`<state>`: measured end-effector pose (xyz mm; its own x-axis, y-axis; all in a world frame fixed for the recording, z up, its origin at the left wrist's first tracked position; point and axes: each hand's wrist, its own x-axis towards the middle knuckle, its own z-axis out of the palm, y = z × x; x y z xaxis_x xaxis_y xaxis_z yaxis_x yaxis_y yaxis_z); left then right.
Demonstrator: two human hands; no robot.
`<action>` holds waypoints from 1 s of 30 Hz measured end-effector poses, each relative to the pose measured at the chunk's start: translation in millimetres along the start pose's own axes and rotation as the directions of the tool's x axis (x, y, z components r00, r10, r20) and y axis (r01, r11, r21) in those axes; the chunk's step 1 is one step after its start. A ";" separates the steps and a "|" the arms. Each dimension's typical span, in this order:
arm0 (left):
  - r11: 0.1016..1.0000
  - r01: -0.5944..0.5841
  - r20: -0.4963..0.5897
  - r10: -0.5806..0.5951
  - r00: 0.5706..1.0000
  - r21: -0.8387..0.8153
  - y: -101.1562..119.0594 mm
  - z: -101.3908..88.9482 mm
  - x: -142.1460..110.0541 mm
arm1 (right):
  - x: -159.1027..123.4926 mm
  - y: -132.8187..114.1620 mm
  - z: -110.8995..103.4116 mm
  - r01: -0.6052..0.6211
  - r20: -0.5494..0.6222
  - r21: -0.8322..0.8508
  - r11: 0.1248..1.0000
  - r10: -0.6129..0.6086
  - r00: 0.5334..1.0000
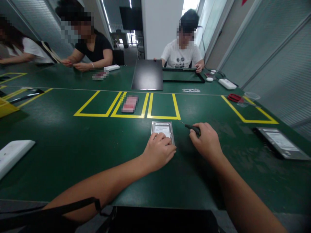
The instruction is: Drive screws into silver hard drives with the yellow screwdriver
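A hard drive (161, 127) with a white label and silver rim lies on the green table in front of me. My left hand (159, 152) is closed over its near end, fingers curled across the top, so that part is hidden. Just right of the drive, my right hand (206, 137) grips a screwdriver (193, 128) by its dark handle. Its thin shaft points left and away from me, towards the corner of a yellow taped square. The screwdriver tip is apart from the drive.
Yellow tape (163, 117) marks squares on the green table (97, 168). A pinkish phone-like item (130, 104) lies in one. A larger labelled metal drive (282, 142) and red-handled tool (235, 98) are at right, a white power strip (14, 155) at left. Across, a person holds a dark panel (147, 74).
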<state>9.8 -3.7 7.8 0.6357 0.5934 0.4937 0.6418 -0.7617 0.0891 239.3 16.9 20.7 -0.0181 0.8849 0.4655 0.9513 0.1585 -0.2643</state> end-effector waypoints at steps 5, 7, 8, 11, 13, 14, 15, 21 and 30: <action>1.000 0.004 0.016 -0.005 1.000 0.017 -3.6 -5.2 -3.0 | 4.6 5.0 -11.9 -0.107 -0.107 0.457 0.883 0.174 0.979; 0.999 -0.026 0.027 0.026 0.999 0.021 -6.8 -6.3 -5.4 | 4.5 4.2 -14.0 -0.119 -0.091 0.636 0.762 0.227 0.970; 0.998 -0.053 0.036 0.053 0.998 0.018 -8.5 -6.3 -6.7 | 4.2 3.1 -14.3 -0.105 -0.085 0.711 0.695 0.233 0.969; 0.992 -0.126 0.050 0.125 0.991 0.005 -12.7 -5.1 -9.6 | 3.1 -3.5 -14.6 -0.059 -0.050 0.886 0.460 0.221 0.974; 0.987 -0.158 0.049 0.158 0.986 0.005 -14.2 -4.6 -10.4 | 2.9 -9.5 -16.1 -0.078 0.011 0.946 0.314 0.208 0.978; 0.985 -0.173 0.050 0.173 0.984 0.008 -14.5 -4.6 -10.5 | 3.1 -12.4 -17.3 -0.100 0.046 0.960 0.262 0.204 0.978; 0.982 -0.186 0.052 0.185 0.981 0.014 -14.7 -4.8 -10.6 | 3.5 -14.9 -18.5 -0.126 0.080 0.966 0.224 0.203 0.976; 0.978 -0.208 0.072 0.205 0.976 0.029 -16.2 -5.0 -12.3 | 4.8 -18.3 -21.6 -0.214 0.182 0.962 0.171 0.184 0.966; 0.958 -0.277 -0.004 0.279 0.960 0.073 -20.4 1.4 -14.4 | -4.9 -15.8 -22.3 -0.091 0.067 0.931 0.355 0.080 0.995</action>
<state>-11.8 3.7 -2.3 0.7875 0.3568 0.5025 0.4698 -0.8752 -0.1150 231.2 0.3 41.4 0.0375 0.9220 0.3854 0.0526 0.3834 -0.9221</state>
